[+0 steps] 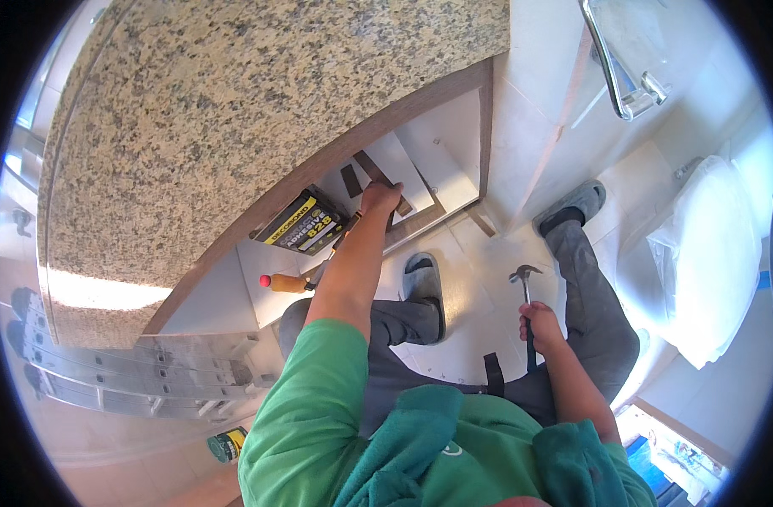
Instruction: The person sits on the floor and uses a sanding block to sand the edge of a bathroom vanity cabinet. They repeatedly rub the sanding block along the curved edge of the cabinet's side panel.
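Observation:
My left hand (pixel 381 199) reaches into the cabinet beneath the granite countertop. Its fingers are closed round a dark brown wooden strip (pixel 371 166), which lies over a pale panel (pixel 392 159); the fingertips are partly hidden. A short dark piece (pixel 351 180) rests just left of the strip. My right hand (pixel 542 328) grips a claw hammer (pixel 527 283) by its dark handle, metal head upward, above the floor between my legs. A black, yellow-labelled adhesive can (pixel 298 223) stands beside my left forearm, in the cabinet.
The speckled granite countertop (pixel 260 93) overhangs the cabinet. An orange bottle with a red cap (pixel 283 283) is by my left elbow. An aluminium ladder (pixel 133 372) and a green can (pixel 227 444) are at the left. White plastic sheeting (pixel 712 262) hangs right, below a metal handle (pixel 610 68).

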Available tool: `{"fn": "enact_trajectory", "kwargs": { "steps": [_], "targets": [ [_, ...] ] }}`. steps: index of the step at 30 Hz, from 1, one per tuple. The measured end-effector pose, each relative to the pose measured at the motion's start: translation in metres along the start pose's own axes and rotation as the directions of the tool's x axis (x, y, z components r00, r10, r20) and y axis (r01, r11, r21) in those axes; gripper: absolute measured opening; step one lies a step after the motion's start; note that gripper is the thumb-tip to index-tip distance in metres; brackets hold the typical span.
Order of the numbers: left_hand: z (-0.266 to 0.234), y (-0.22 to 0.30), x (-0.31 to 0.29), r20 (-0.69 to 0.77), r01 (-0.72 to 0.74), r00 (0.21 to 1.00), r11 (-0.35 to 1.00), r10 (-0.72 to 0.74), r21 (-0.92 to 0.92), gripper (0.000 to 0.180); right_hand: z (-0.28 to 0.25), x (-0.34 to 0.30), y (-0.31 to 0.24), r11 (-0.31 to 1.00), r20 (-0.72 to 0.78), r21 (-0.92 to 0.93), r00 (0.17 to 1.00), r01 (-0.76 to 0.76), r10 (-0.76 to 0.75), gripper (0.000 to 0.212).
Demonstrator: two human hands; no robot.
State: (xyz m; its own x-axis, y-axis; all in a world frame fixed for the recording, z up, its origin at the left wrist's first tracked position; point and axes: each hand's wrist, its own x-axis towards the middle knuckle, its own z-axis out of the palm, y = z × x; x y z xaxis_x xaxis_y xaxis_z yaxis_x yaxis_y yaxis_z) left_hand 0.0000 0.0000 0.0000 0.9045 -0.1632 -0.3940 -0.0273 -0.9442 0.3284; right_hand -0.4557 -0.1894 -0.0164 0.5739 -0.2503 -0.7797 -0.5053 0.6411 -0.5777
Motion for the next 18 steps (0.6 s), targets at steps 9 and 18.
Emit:
{"fn": "enact_trajectory", "kwargs": {
  "steps": [9, 18],
  "targets": [
    [0.025, -0.012, -0.012, -0.230, -0.143, 0.961, 0.988, 0.154, 0.064, 0.075, 0.006, -0.007, -0.002, 0.992, -0.041, -0.128, 0.999, 0.021, -0.027, 0.009],
    [0.071, -0.073, -0.070, 0.055, -0.383, 0.881, 0.639, 0.471, 0.667, 0.087, 0.011, -0.003, 0.001, 0.982, -0.003, -0.178, 0.998, 0.063, -0.065, 0.015]
  ]
}}
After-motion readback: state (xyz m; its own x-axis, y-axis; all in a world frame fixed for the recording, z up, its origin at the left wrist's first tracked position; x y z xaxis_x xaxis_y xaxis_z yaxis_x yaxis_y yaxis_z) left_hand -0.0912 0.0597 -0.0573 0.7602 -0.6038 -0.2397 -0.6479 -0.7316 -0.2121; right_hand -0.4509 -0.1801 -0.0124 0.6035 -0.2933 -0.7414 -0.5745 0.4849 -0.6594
